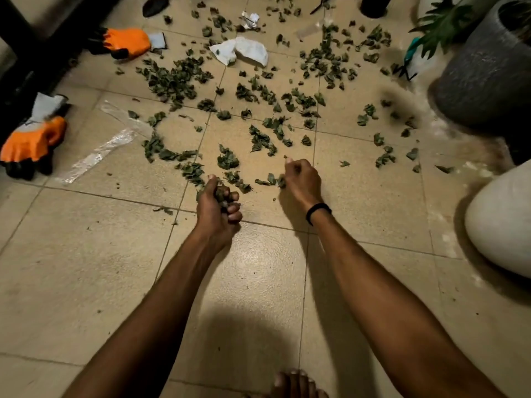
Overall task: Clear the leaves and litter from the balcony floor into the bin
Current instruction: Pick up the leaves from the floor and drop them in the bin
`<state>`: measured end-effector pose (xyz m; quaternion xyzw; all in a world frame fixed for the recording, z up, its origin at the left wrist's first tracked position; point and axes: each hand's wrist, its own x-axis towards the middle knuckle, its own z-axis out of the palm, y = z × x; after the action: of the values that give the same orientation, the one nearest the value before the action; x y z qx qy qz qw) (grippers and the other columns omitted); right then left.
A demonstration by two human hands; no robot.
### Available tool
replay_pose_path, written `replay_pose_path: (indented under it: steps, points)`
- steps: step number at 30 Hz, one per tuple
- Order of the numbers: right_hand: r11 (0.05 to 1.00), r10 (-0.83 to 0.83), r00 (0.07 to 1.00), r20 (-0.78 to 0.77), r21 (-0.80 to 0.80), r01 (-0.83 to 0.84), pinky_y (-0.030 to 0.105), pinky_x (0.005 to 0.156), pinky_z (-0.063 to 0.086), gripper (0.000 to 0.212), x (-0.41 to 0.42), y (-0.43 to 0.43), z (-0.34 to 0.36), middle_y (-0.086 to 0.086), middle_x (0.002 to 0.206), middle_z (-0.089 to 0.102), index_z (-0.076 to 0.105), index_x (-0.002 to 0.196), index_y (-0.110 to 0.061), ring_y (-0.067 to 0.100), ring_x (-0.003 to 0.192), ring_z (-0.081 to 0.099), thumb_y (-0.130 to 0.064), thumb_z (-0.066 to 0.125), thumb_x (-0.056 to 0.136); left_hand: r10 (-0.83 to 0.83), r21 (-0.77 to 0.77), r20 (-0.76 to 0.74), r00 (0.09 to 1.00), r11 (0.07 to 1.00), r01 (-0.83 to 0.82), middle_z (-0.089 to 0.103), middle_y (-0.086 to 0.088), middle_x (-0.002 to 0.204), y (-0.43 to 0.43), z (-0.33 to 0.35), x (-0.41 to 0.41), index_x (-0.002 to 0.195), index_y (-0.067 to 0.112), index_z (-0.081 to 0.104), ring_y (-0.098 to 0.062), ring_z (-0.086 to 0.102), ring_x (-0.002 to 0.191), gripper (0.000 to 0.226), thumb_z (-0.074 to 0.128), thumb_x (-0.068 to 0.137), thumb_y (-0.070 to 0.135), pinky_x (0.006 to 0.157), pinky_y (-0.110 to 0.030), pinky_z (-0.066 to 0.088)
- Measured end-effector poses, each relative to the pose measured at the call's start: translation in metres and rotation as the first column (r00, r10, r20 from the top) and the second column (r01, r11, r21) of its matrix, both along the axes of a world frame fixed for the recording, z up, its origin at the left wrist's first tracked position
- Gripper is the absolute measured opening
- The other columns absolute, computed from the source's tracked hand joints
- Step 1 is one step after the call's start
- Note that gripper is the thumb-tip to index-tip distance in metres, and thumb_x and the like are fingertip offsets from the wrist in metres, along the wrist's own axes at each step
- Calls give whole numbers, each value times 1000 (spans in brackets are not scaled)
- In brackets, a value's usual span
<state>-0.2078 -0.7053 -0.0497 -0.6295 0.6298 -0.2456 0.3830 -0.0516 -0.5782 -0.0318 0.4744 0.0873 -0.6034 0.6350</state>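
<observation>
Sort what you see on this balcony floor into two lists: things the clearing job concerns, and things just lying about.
Job: scattered leaves, some gripped in the left hand, more pinched by the right hand; crumpled paper; clear plastic wrapper.
Lying about: orange gloves; trowel; grey plant pot.

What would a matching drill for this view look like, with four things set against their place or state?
Things
1. left hand
2. right hand
3. large crumpled white paper
4. grey planter

Place or state
a. upper right, beside a green plant
b. holds a clump of leaves
c. lies far out on the tiled floor, among scattered leaves
d. wears a black wristband, fingers curled onto leaves at the floor

Pairs: 1-b, 2-d, 3-c, 4-a
</observation>
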Motion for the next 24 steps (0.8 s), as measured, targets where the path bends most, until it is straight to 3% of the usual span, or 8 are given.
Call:
replay_pose_path:
  steps: [4,7,11,14,16,18,21,24]
  points:
    - [922,249,892,-378,-189,-338,34,82,41,45,29,15,-28,11,111,48,54,111,-15,24,101,44,-56,42,98,-13,257,330,944,963,-76,34,4,49,9,-6,5,64,19,50,-12,25,38,55,42,98,62,47,-21,17]
    - [829,192,827,-529,-364,-425,38,71,44,32,38,25,-44,12,97,55,55,101,-12,29,88,52,-43,47,100,69,178,580,811,962,-209,48,-1,56,13,-12,12,72,19,54,-14,37,40,48,41,102,54,44,-22,27]
    - [898,66,948,-312,-397,-193,32,63,40,32,39,17,-39,9,83,60,57,88,-10,26,75,55,-37,47,102,-68,93,958,277,993,-79,63,-1,71,16,-23,26,86,17,63,-23,62,65,45,38,105,49,58,-25,47]
    - [989,-145,979,143,42,141,26,52,35,32,41,3,-17,-2,66,55,54,79,-15,16,60,51,-39,52,100,-177,179,984,-24,982,62,61,8,76,8,-14,17,98,17,55,-12,59,65,28,42,107,41,52,-22,39]
    - [864,-420,754,505,478,161,21,39,29,32,41,0,-9,-3,55,46,49,73,-18,13,44,40,-36,57,98,-252,279,954,-159,944,175,68,5,87,-1,-17,9,113,18,50,-9,62,67,26,46,104,42,54,-27,49]
    - [710,-583,531,615,703,-33,18,31,22,35,37,4,-3,-6,50,39,44,69,-18,6,36,28,-30,52,101,-346,426,881,-324,877,221,71,-6,96,-12,-28,2,123,16,43,-20,67,75,40,55,98,45,60,-37,56]
    - [631,-669,325,668,742,-227,16,32,21,30,31,10,-1,-5,54,40,43,72,-16,4,38,30,-21,47,102,-456,589,731,-507,797,133,68,-14,100,-24,-36,-9,124,14,41,-32,67,81,50,56,96,53,58,-36,46]
    - [621,-700,199,686,723,-303,15,33,25,19,23,13,2,-1,61,44,51,76,-10,5,42,36,-12,46,95,-478,605,695,-537,793,77,66,-15,99,-29,-33,-12,121,13,44,-33,66,82,35,47,104,43,58,-36,38]
